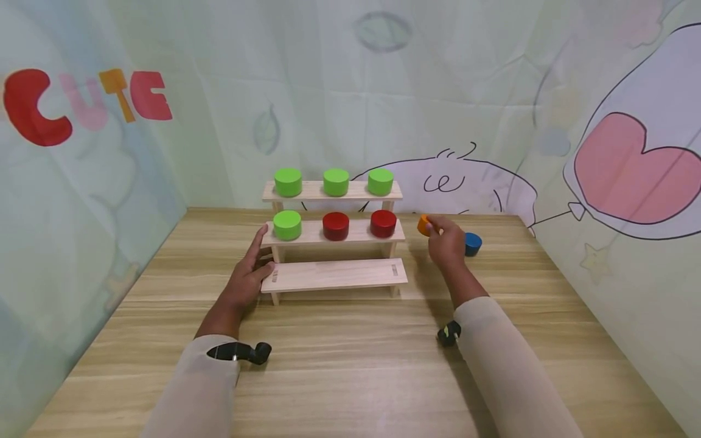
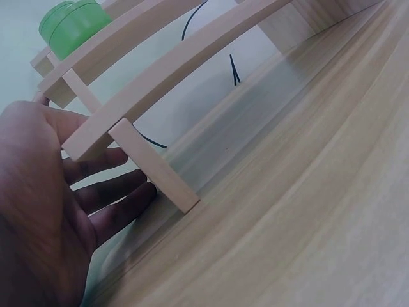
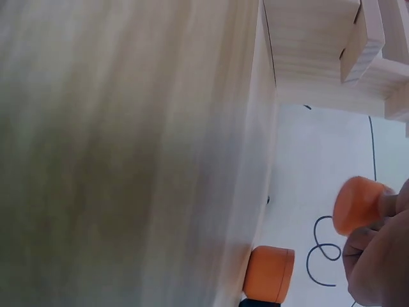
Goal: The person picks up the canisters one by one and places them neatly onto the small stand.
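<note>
A three-step wooden stand (image 1: 334, 275) stands on the table. Its left end meets my left hand (image 1: 249, 283), whose thumb lies at the lowest step while the index finger reaches up beside the middle one. The left wrist view shows the other fingers (image 2: 112, 192) extended under that step, next to a leg. Three green cylinders (image 1: 336, 182) sit on the top step; the middle step carries one green cylinder (image 1: 287, 225) and two red cylinders (image 1: 336, 226). Right of the stand, my right hand (image 1: 448, 243) pinches an orange cylinder (image 3: 358, 204), raised off the table.
A blue cylinder (image 1: 473, 244) lies just right of my right hand. Another orange cylinder (image 3: 268, 274) rests on the table in the right wrist view, with a dark piece beside it. Printed cloth walls (image 1: 219, 121) enclose the table (image 1: 350, 365) at the back and sides.
</note>
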Demonstrator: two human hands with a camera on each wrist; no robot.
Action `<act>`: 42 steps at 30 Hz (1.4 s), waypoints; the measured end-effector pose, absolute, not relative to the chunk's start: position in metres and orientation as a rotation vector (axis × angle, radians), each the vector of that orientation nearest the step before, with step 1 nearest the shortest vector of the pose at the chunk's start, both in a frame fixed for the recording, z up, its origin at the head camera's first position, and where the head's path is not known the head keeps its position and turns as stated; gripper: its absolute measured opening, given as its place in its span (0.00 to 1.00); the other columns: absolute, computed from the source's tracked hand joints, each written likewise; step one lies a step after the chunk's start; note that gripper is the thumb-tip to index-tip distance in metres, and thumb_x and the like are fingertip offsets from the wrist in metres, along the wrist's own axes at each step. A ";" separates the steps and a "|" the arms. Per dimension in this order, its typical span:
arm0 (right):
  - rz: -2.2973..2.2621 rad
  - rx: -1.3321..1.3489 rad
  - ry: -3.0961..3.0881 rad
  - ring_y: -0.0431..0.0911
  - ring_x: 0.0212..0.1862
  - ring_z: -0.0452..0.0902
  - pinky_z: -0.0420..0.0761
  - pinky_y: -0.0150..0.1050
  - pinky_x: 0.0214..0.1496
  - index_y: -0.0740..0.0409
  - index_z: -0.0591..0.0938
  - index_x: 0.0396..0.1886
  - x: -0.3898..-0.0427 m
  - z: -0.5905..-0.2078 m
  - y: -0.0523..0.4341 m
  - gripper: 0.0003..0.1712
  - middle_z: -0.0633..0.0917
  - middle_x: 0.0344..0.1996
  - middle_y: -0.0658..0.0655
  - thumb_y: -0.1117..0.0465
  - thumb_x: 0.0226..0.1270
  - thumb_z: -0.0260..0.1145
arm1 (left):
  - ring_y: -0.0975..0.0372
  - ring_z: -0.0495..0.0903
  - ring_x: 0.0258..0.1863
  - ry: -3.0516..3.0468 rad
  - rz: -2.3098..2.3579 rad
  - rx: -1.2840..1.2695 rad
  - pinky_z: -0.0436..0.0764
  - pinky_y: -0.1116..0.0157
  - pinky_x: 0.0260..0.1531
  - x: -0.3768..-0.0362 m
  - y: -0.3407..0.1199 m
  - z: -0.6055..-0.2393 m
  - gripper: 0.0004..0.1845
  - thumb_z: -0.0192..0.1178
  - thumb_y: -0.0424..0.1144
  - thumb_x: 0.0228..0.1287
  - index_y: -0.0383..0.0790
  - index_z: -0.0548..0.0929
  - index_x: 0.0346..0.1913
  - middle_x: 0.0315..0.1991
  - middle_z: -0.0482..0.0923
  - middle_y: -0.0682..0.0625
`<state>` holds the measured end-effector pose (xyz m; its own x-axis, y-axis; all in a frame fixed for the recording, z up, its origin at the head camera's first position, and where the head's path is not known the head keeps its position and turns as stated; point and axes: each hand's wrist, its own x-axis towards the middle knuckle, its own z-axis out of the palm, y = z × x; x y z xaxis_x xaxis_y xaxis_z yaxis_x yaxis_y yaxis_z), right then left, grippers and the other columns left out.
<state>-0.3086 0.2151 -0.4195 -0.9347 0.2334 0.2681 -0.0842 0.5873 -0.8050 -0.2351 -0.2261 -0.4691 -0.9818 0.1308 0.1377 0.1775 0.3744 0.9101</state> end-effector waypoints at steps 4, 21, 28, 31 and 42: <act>1.229 -0.060 -2.297 0.66 0.71 0.81 0.77 0.58 0.78 0.63 0.87 0.67 -0.308 -0.419 0.211 0.19 0.86 0.67 0.69 0.66 0.82 0.65 | 0.32 0.57 0.86 -2.574 -1.715 -0.281 0.54 0.27 0.82 -0.234 -0.225 -0.468 0.47 0.47 0.33 0.85 0.83 0.39 0.87 0.86 0.58 0.30; 1.234 0.007 -2.025 0.57 0.73 0.80 0.88 0.51 0.66 0.61 0.86 0.69 -0.297 -0.403 0.196 0.21 0.83 0.71 0.63 0.65 0.82 0.65 | 0.32 0.57 0.85 -2.577 -1.711 -0.280 0.55 0.27 0.81 -0.235 -0.225 -0.467 0.47 0.47 0.34 0.86 0.84 0.38 0.87 0.86 0.58 0.29; 1.274 0.095 -1.949 0.54 0.73 0.81 0.87 0.49 0.67 0.60 0.85 0.70 -0.292 -0.389 0.188 0.21 0.83 0.71 0.62 0.65 0.82 0.64 | 0.31 0.59 0.84 -2.571 -1.687 -0.298 0.56 0.27 0.81 -0.236 -0.226 -0.469 0.47 0.48 0.33 0.85 0.80 0.38 0.88 0.85 0.59 0.29; 1.310 0.153 -1.898 0.55 0.75 0.80 0.86 0.49 0.66 0.62 0.85 0.70 -0.286 -0.384 0.181 0.21 0.81 0.73 0.64 0.66 0.81 0.65 | 0.31 0.60 0.84 -2.567 -1.699 -0.303 0.57 0.27 0.80 -0.235 -0.225 -0.469 0.47 0.48 0.34 0.86 0.80 0.38 0.88 0.85 0.60 0.29; 1.225 0.407 -1.902 0.55 0.77 0.79 0.88 0.44 0.61 0.61 0.84 0.71 -0.261 -0.366 0.147 0.22 0.78 0.78 0.62 0.66 0.81 0.65 | 0.32 0.62 0.83 -2.565 -1.687 -0.321 0.58 0.28 0.81 -0.235 -0.225 -0.468 0.47 0.49 0.34 0.86 0.80 0.38 0.88 0.83 0.62 0.28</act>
